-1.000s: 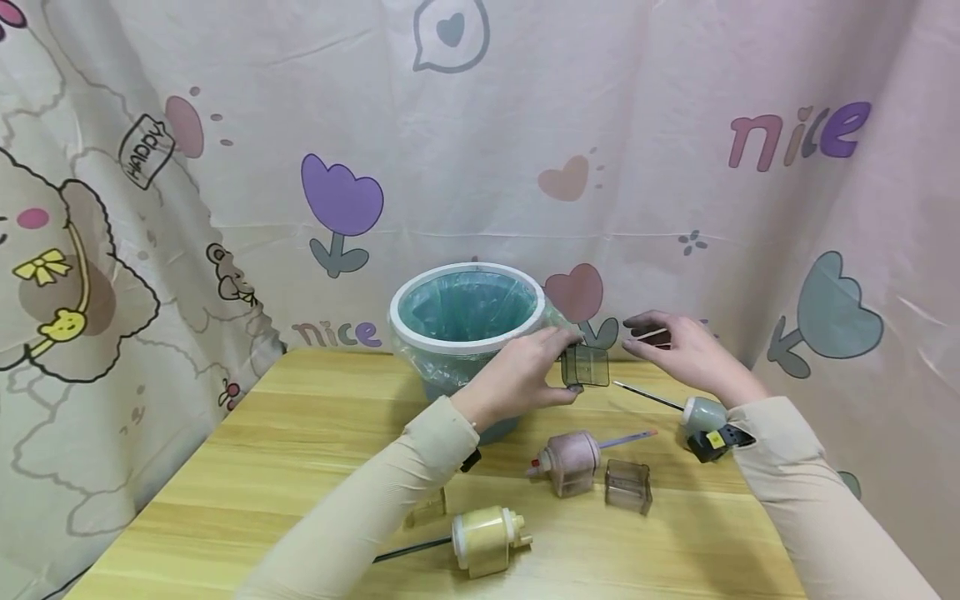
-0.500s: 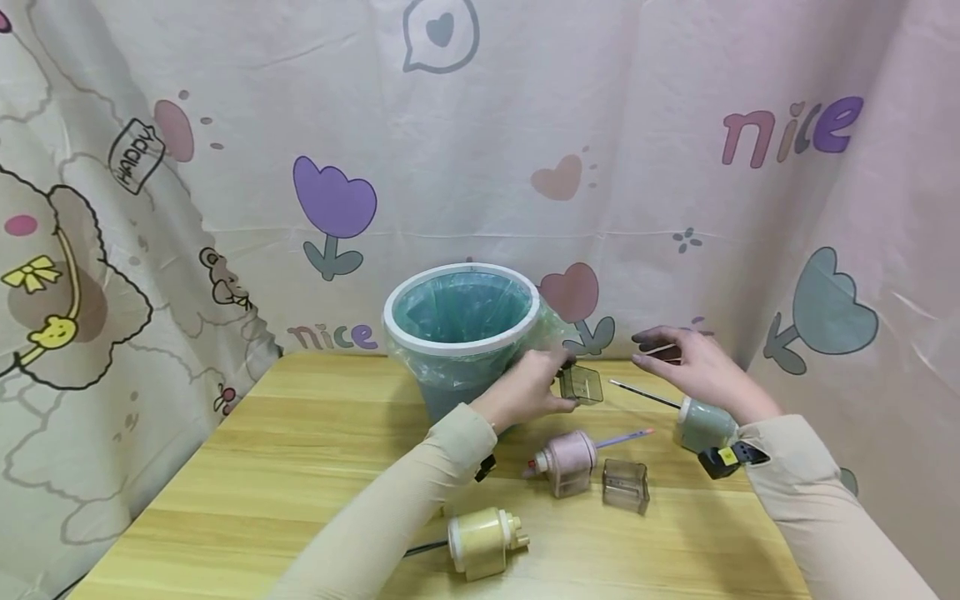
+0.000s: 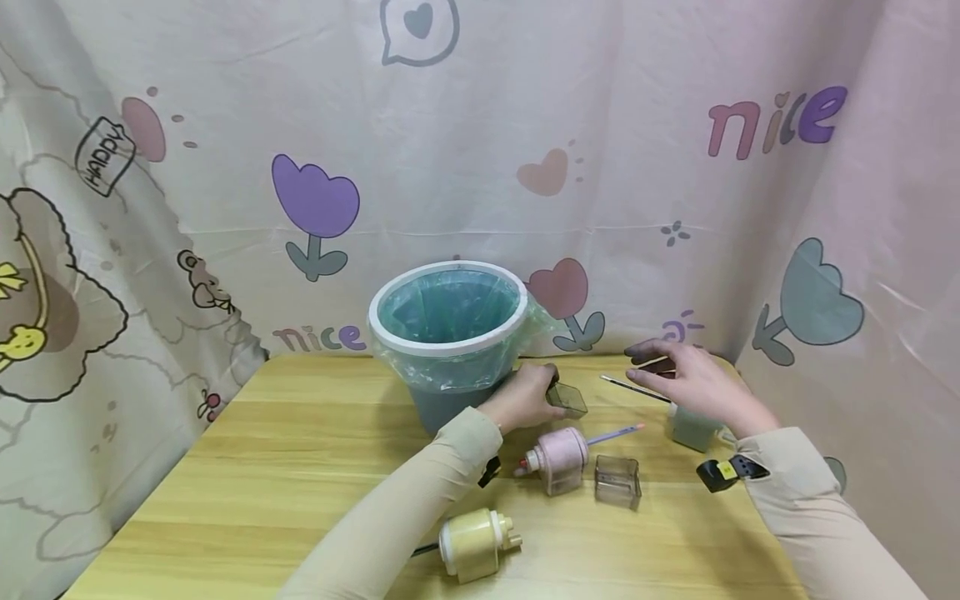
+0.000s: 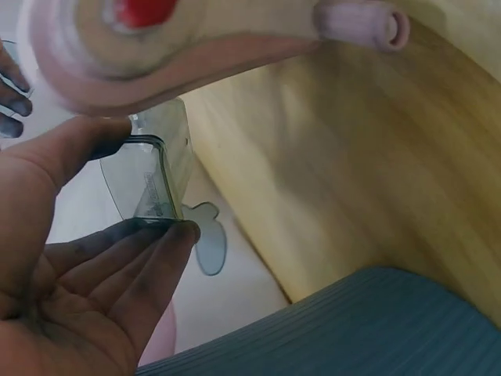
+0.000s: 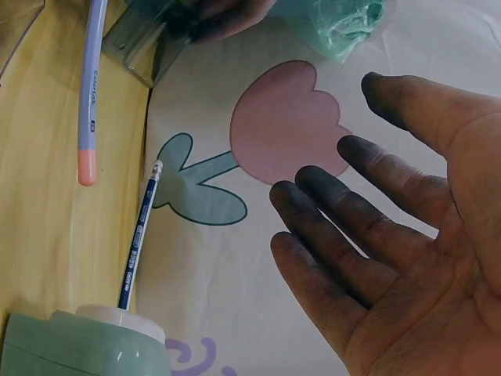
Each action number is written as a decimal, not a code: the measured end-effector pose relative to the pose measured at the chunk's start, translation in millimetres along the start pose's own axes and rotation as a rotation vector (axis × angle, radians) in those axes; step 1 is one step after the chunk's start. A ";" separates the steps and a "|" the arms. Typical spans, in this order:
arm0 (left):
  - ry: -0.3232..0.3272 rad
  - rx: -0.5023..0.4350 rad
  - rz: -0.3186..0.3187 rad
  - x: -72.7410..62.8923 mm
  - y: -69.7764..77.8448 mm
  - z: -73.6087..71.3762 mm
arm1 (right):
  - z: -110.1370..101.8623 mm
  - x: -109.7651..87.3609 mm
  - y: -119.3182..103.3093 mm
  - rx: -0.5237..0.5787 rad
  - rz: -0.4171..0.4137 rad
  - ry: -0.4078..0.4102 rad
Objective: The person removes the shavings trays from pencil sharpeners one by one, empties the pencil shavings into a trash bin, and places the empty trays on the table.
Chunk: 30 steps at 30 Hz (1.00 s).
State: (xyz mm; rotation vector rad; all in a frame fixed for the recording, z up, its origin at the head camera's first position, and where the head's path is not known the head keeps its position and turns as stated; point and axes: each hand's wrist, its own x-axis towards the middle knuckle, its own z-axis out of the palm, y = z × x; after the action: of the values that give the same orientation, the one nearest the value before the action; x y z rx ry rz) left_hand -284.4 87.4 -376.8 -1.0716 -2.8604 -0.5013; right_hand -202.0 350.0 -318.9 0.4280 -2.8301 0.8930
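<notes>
My left hand [image 3: 525, 398] pinches a small clear smoky shavings box [image 4: 149, 184] between thumb and fingers, low over the table beside the bin. The box looks empty in the left wrist view. My right hand [image 3: 693, 383] hovers at the back right with fingers spread, holding nothing; its fingertips [image 5: 293, 202] are smudged black. Below it stands a grey-green pencil sharpener [image 3: 692, 427], partly hidden, with a dark blue pencil [image 5: 139, 239] in it. A pink sharpener [image 3: 562, 454] with a lilac pencil [image 3: 617, 434] stands nearer, just in front of my left hand.
A second clear brownish box [image 3: 618, 482] lies right of the pink sharpener. Closer to me is a yellow sharpener [image 3: 472, 542] with a dark pencil [image 3: 425, 549], partly behind my left sleeve. The bag-lined bin [image 3: 450, 348] stands at the back middle, before a printed curtain [image 3: 465, 183].
My left hand has lowered the clear box from beside the bin's rim towards the table. The right hand has come down slightly, staying open. The head view has shifted a little to the right.
</notes>
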 end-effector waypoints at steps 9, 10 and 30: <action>-0.081 0.002 -0.054 4.5 -4.6 12.7 | 2.0 -4.6 0.6 0.051 0.008 -0.025; -0.094 0.008 -0.060 4.8 -4.7 13.4 | 2.1 -4.8 0.7 0.055 0.008 -0.026; -0.179 0.033 -0.101 11.5 -6.1 20.6 | 5.7 -8.8 4.3 0.056 -0.006 -0.013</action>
State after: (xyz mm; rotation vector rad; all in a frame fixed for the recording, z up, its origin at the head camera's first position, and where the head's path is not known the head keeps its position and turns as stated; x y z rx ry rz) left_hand -295.7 96.9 -396.2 -1.0199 -3.0788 -0.3797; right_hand -195.2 352.0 -327.8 0.4501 -2.8198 0.9734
